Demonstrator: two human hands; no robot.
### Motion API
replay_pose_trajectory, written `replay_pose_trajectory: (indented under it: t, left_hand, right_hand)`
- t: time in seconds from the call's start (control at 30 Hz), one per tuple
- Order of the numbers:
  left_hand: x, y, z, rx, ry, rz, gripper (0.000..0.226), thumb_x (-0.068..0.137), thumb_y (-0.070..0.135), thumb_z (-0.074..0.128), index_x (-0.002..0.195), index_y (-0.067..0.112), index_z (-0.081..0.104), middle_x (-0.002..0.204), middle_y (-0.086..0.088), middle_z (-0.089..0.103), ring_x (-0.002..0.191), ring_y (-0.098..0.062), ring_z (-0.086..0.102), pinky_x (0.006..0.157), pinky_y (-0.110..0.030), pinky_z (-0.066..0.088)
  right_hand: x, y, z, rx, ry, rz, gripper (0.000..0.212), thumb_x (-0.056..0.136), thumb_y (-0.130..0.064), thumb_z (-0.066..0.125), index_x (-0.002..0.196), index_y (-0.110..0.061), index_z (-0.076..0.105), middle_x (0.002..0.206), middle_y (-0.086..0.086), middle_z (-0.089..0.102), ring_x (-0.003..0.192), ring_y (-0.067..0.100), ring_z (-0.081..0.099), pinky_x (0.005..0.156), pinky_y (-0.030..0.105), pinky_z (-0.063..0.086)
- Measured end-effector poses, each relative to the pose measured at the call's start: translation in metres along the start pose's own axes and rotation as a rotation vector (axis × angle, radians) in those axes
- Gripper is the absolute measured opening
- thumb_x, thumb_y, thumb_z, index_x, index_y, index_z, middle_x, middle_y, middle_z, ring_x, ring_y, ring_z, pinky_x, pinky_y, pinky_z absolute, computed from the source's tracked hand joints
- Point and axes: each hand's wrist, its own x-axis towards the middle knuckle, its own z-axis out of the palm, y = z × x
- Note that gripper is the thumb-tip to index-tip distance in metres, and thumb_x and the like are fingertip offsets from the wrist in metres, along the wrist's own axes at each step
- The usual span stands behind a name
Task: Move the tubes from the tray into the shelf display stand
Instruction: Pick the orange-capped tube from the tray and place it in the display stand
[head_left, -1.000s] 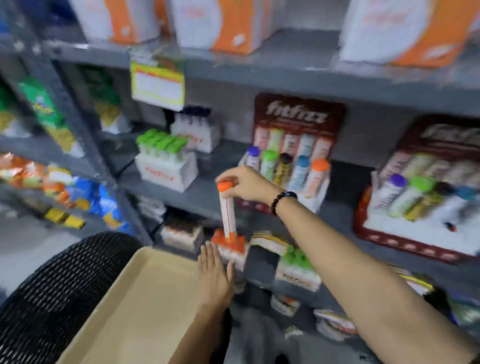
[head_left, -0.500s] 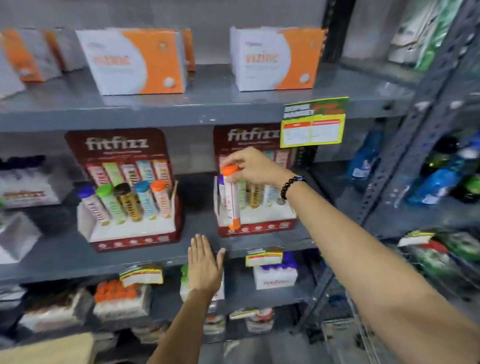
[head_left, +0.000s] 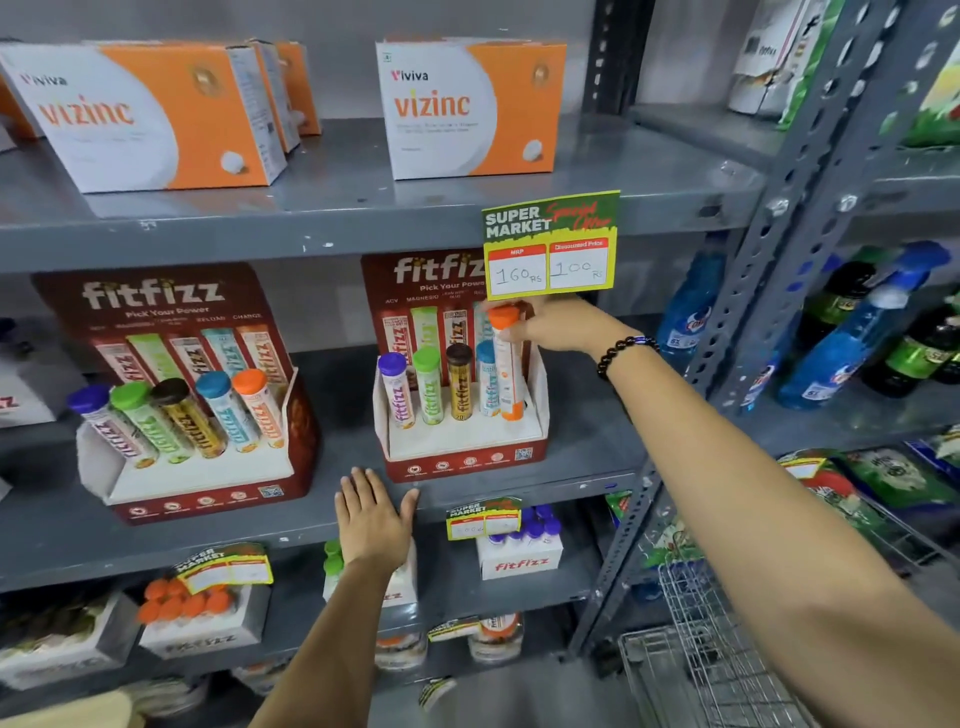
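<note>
Grey painted metal shelving unit (head_left: 363, 208) w/ several tiers, against a plain grey wall (head_left: 322, 21). Perforated grey steel uprights (head_left: 769, 291) on the right, a second grey rack (head_left: 883, 171) beside. Even, diffuse indoor light.

The price card (head_left: 552, 245) hides the right display stand's (head_left: 462, 452) header; the tray (head_left: 67, 712) is cut off.

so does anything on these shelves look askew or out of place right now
Nothing damaged or spilled. The left fitfizz stand sits turned at an angle to the shelf edge, unlike the squarer right stand. The orange-capped tube, held by the right hand, is not fully seated. The left hand rests flat on the shelf edge.
</note>
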Motion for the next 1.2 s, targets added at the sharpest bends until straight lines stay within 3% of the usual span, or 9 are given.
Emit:
replay_pose_trajectory:
  t: [0.13, 0.23, 0.3, 0.4, 0.6, 0.73, 0.97, 1.13, 1.2]
  left_hand:
    - [0.001, -0.001, 0.001, 0.002, -0.009, 0.001, 0.076, 0.094, 0.056, 0.013, 0.146, 0.002, -0.002, 0.157, -0.018, -0.002, 0.145, -0.032, -0.005, 0.119, -0.042, -0.001]
    - [0.002, -0.002, 0.002, -0.001, -0.009, 0.002, 0.076, 0.094, 0.056, 0.012, 0.146, 0.002, -0.002, 0.157, -0.018, -0.002, 0.145, -0.032, -0.005, 0.119, -0.042, -0.001]
    - [0.003, -0.002, 0.002, -0.003, -0.009, 0.006, 0.076, 0.094, 0.056, 0.012, 0.146, 0.002, -0.002, 0.157, -0.018, -0.003, 0.145, -0.032, -0.005, 0.119, -0.042, -0.001]
    - [0.003, -0.003, 0.002, -0.001, -0.019, 0.013, 0.076, 0.094, 0.057, 0.012, 0.146, 0.003, -0.003, 0.157, -0.018, -0.004, 0.145, -0.032, -0.006, 0.119, -0.042, -0.002]
    - [0.003, -0.004, 0.003, 0.002, -0.025, 0.012, 0.076, 0.093, 0.057, 0.010, 0.146, 0.004, -0.005, 0.157, -0.016, -0.006, 0.144, -0.031, -0.008, 0.118, -0.042, -0.003]
    - [0.003, -0.004, 0.004, 0.022, -0.014, 0.012, 0.076, 0.093, 0.058, 0.010, 0.146, 0.004, -0.004, 0.158, -0.017, -0.004, 0.145, -0.032, -0.007, 0.118, -0.042, -0.002]
    - [0.002, -0.003, 0.004, 0.026, -0.014, 0.009, 0.077, 0.093, 0.057, 0.009, 0.146, 0.004, -0.005, 0.157, -0.017, -0.005, 0.145, -0.031, -0.007, 0.119, -0.042, -0.002]
    - [0.002, -0.003, 0.002, 0.028, -0.021, 0.009, 0.076, 0.093, 0.057, 0.009, 0.146, 0.004, -0.006, 0.157, -0.016, -0.005, 0.145, -0.031, -0.008, 0.118, -0.041, -0.003]
    - [0.002, -0.003, 0.002, 0.033, -0.022, 0.007, 0.076, 0.093, 0.058, 0.009, 0.146, 0.005, -0.006, 0.158, -0.016, -0.006, 0.145, -0.031, -0.008, 0.118, -0.041, -0.003]
  right_hand:
    - [0.001, 0.000, -0.011, -0.081, -0.032, 0.093, 0.038, 0.092, -0.019, 0.058, 0.129, -0.025, 0.052, 0.140, 0.000, 0.047, 0.126, 0.024, 0.045, 0.094, 0.024, 0.036]
    - [0.000, 0.000, -0.014, -0.098, -0.008, 0.119, 0.015, 0.086, -0.023, 0.065, 0.101, -0.024, 0.064, 0.123, 0.002, 0.059, 0.113, 0.025, 0.055, 0.099, 0.038, 0.048]
    - [0.000, -0.001, -0.013, -0.117, 0.040, 0.162, 0.013, 0.081, -0.026, 0.070, 0.077, -0.027, 0.057, 0.103, 0.000, 0.062, 0.099, 0.022, 0.058, 0.089, 0.035, 0.053]
    - [0.002, -0.002, -0.008, -0.202, 0.084, 0.228, 0.027, 0.080, -0.024, 0.068, 0.065, -0.025, 0.046, 0.079, -0.002, 0.056, 0.078, 0.016, 0.055, 0.068, 0.025, 0.049]
    - [0.002, -0.008, -0.004, -0.301, 0.061, 0.234, 0.006, 0.086, -0.014, 0.057, 0.083, -0.009, 0.057, 0.108, 0.012, 0.065, 0.090, 0.022, 0.061, 0.070, 0.029, 0.050]
    - [0.002, -0.009, -0.004, -0.354, 0.043, 0.250, 0.015, 0.085, -0.008, 0.052, 0.096, -0.004, 0.060, 0.116, 0.019, 0.063, 0.080, 0.019, 0.054, 0.065, 0.026, 0.042]
    - [0.003, -0.004, -0.009, -0.393, -0.032, 0.300, 0.041, 0.083, -0.007, 0.057, 0.122, -0.020, 0.054, 0.125, 0.005, 0.053, 0.102, 0.020, 0.053, 0.083, 0.028, 0.051]
    - [0.008, -0.003, -0.007, -0.301, 0.044, 0.300, 0.012, 0.083, -0.025, 0.063, 0.088, -0.016, 0.059, 0.097, 0.004, 0.063, 0.073, 0.015, 0.058, 0.062, 0.021, 0.050]
    - [0.011, -0.002, -0.006, -0.313, 0.083, 0.292, 0.024, 0.084, -0.032, 0.063, 0.070, -0.018, 0.049, 0.092, 0.003, 0.060, 0.074, 0.017, 0.057, 0.069, 0.026, 0.052]
